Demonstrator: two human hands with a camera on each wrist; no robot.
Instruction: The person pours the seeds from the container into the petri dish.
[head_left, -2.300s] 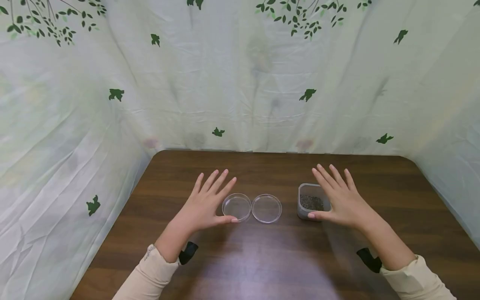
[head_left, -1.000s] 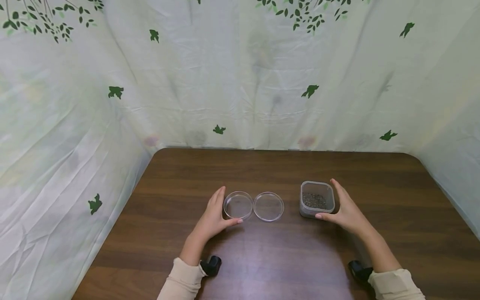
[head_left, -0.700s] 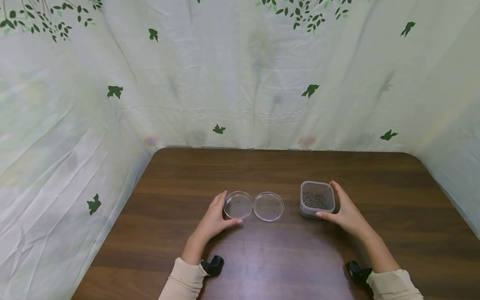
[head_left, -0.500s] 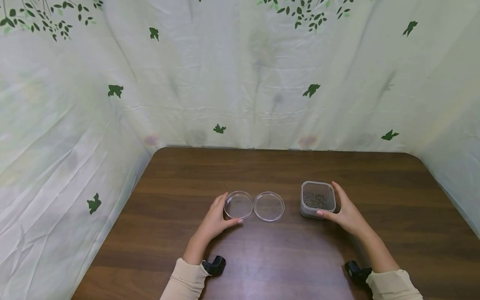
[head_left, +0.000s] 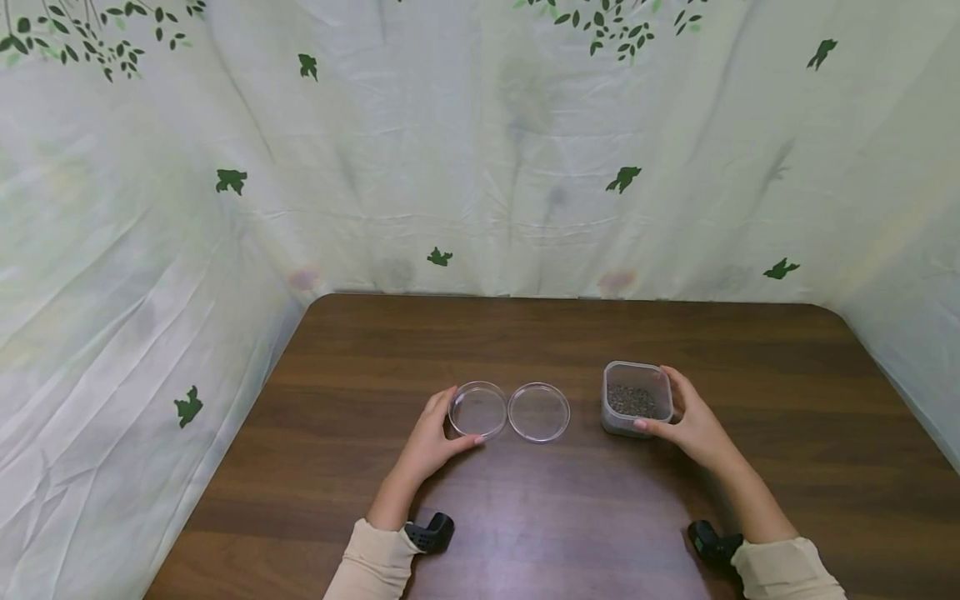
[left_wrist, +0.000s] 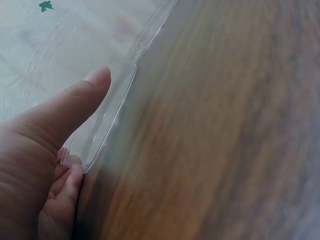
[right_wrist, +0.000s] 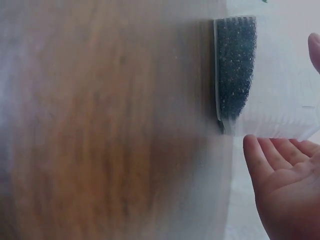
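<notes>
My left hand (head_left: 427, 446) holds the left of two clear round petri dish pieces (head_left: 477, 408), thumb along its near edge and fingers at its left side. In the left wrist view the thumb lies across the clear dish wall (left_wrist: 116, 112), fingertips against its far end. A second clear round dish piece (head_left: 538, 412) sits just to its right. Further right, my right hand (head_left: 699, 429) grips a translucent square plastic tub (head_left: 617, 427), thumb on the near side and fingers on the right wall. Dark grains (right_wrist: 237, 65) fill its lower part. Both dish and tub appear to stand on the table.
The brown wooden table (head_left: 525, 333) extends around the things. A pale curtain (head_left: 480, 167) with leaf prints hangs behind it and at both sides. Black wrist cameras (head_left: 431, 532) sit below each hand, beside cream sleeves (head_left: 375, 558).
Both hands came down from hovering with spread fingers to the dish and the tub. Over the last second the fingers closed in on them; the things stayed in place on the table.
</notes>
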